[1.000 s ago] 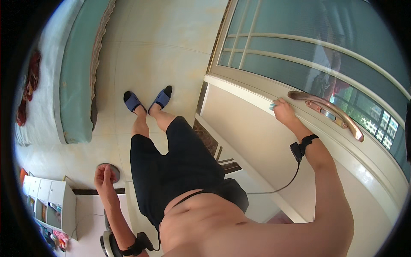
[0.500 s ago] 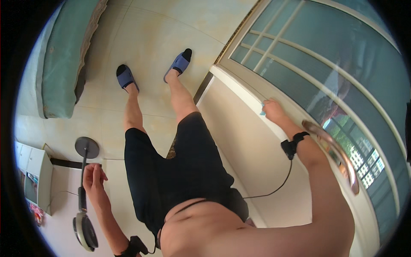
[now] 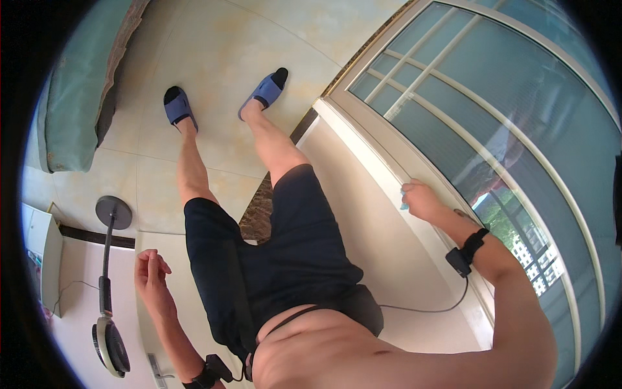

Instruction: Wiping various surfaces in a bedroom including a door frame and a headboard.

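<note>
My right hand point(image 3: 423, 200) is closed around a small piece of light-blue cloth point(image 3: 404, 198), only a bit of which shows past the fingers. It presses against the cream frame point(image 3: 382, 150) of a glass-paned door point(image 3: 479, 129), near the frame's edge. Behind my right forearm, the door's metal handle point(image 3: 461, 213) is almost entirely hidden. My left hand point(image 3: 153, 271) hangs in the air at my side, its fingers curled together and nothing visible in them. A black strap with a small box and cable sits on each wrist.
Left of my left hand stands a floor lamp point(image 3: 107, 272) with a round base and a trailing cord. A teal-covered piece of furniture point(image 3: 74, 123) is at the far left, a white cabinet point(image 3: 42, 253) below it. A white door with a handle point(image 3: 155, 371) is at lower left.
My right hand, with the cloth, has slid along the door frame toward my body, and my forearm now covers the handle. The view has shifted slightly; my left hand stays raised beside me.
</note>
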A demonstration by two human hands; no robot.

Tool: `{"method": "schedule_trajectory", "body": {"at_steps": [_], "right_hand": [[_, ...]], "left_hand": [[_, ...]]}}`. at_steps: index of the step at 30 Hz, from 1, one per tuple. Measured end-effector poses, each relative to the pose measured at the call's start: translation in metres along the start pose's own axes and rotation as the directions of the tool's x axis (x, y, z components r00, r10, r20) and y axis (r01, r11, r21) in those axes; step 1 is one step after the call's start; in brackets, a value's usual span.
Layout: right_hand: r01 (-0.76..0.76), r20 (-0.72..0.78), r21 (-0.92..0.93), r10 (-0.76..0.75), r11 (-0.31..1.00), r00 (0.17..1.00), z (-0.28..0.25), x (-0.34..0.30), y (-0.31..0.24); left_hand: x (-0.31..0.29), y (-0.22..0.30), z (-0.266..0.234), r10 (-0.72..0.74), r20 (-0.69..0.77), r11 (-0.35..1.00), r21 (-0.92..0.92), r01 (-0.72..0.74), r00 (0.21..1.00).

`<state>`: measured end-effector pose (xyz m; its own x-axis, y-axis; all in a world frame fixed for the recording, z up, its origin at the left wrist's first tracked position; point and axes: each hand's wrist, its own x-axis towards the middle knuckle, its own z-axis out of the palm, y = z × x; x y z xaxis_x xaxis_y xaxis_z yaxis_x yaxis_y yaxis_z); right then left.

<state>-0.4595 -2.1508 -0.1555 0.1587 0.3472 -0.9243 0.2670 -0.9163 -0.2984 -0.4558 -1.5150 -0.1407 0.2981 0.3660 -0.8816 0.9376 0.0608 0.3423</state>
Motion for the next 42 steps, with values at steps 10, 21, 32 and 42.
{"method": "schedule_trajectory", "body": {"at_steps": [10,21,32,42], "right_hand": [[0.057,-0.254,-0.124,-0.088,0.991,0.963,0.079,0.253,0.081],[0.09,0.016,-0.133,-0.089,0.987,0.996,0.014,0.041,-0.002],[-0.049,-0.153,-0.147,0.026,0.988,0.988,0.117,0.356,0.101],[-0.035,-0.133,-0.306,-0.007,0.952,0.991,0.172,0.562,0.182]], "left_hand": [[0.032,-0.007,0.017,-0.088,-0.088,0.973,0.206,0.104,0.992],[0.029,-0.005,0.009,-0.087,-0.12,0.983,0.153,0.105,0.989],[0.057,-0.011,-0.026,-0.07,-0.339,0.891,0.403,0.212,0.938],[0.094,-0.022,-0.008,-0.087,-0.501,0.832,0.439,0.34,0.861]]}}
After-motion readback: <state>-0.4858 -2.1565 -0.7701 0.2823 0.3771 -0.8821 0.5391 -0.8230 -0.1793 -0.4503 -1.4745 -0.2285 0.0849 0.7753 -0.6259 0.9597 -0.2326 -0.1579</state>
